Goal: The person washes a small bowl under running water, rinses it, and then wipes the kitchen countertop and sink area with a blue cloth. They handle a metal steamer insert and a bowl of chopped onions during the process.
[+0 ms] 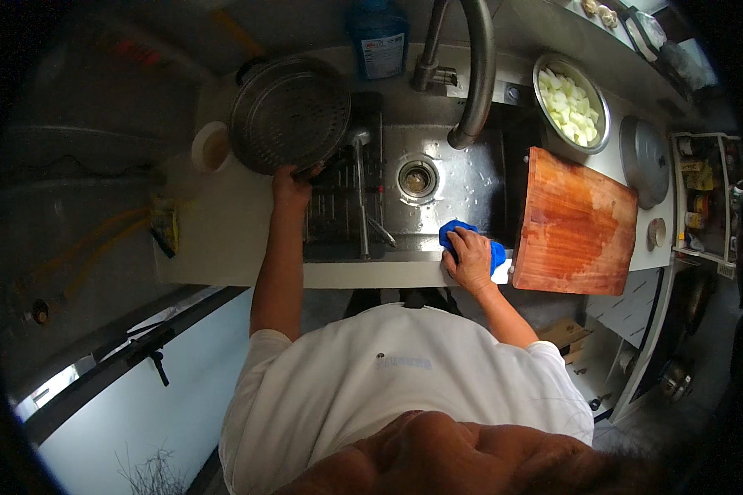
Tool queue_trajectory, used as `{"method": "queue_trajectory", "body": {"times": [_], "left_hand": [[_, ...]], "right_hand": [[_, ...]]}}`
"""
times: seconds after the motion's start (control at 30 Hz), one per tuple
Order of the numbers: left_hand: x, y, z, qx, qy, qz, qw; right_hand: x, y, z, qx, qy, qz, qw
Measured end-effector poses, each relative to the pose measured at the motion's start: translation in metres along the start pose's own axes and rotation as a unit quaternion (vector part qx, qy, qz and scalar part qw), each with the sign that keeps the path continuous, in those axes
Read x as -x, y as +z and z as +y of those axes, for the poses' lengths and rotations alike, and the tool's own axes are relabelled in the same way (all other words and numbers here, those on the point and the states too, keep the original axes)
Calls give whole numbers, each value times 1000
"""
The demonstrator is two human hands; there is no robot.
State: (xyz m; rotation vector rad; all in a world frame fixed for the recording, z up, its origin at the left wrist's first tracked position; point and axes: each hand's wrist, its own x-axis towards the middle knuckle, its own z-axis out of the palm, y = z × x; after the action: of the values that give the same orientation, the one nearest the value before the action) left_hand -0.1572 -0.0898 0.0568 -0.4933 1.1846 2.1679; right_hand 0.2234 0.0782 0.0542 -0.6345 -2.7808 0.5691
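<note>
My left hand (pixel 292 185) grips the near side of a dark round steamer pan (pixel 290 114), whose inside shows rows of holes. The pan sits at the left of the sink, partly over the dark drainer rack (pixel 334 216). My right hand (pixel 469 255) holds a bunched blue cloth (pixel 498 257) against the sink's front edge. Between the hands lies the wet steel sink basin (pixel 464 179), with a round drain strainer (pixel 417 179) in it. My left fingers are partly hidden by the pan's rim.
A grey faucet (pixel 480 68) arches over the basin. To the right are a wooden cutting board (pixel 576 229) overhanging the counter, a metal bowl of pale cut vegetable pieces (pixel 568 108) and a grey lid (pixel 645 161). A blue bottle (pixel 379 43) stands behind; a white bowl (pixel 212 147) sits left.
</note>
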Motion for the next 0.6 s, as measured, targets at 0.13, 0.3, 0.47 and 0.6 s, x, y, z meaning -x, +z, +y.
{"method": "queue_trajectory", "body": {"times": [0.13,0.3,0.47,0.6], "left_hand": [[7,2,-6,-7,13,3,1000],[46,-1,-23,42,17,21,999],[94,-22,-33,9,56,26,998],[149,-53,-24,-16,74,20,997]], "right_hand": [[3,7,6,-22,6,13,1000],[-4,7,8,-120,38,29,992],[-33,4,-11,-242,49,40,968],[-80,2,-51,-326,17,74,942]]}}
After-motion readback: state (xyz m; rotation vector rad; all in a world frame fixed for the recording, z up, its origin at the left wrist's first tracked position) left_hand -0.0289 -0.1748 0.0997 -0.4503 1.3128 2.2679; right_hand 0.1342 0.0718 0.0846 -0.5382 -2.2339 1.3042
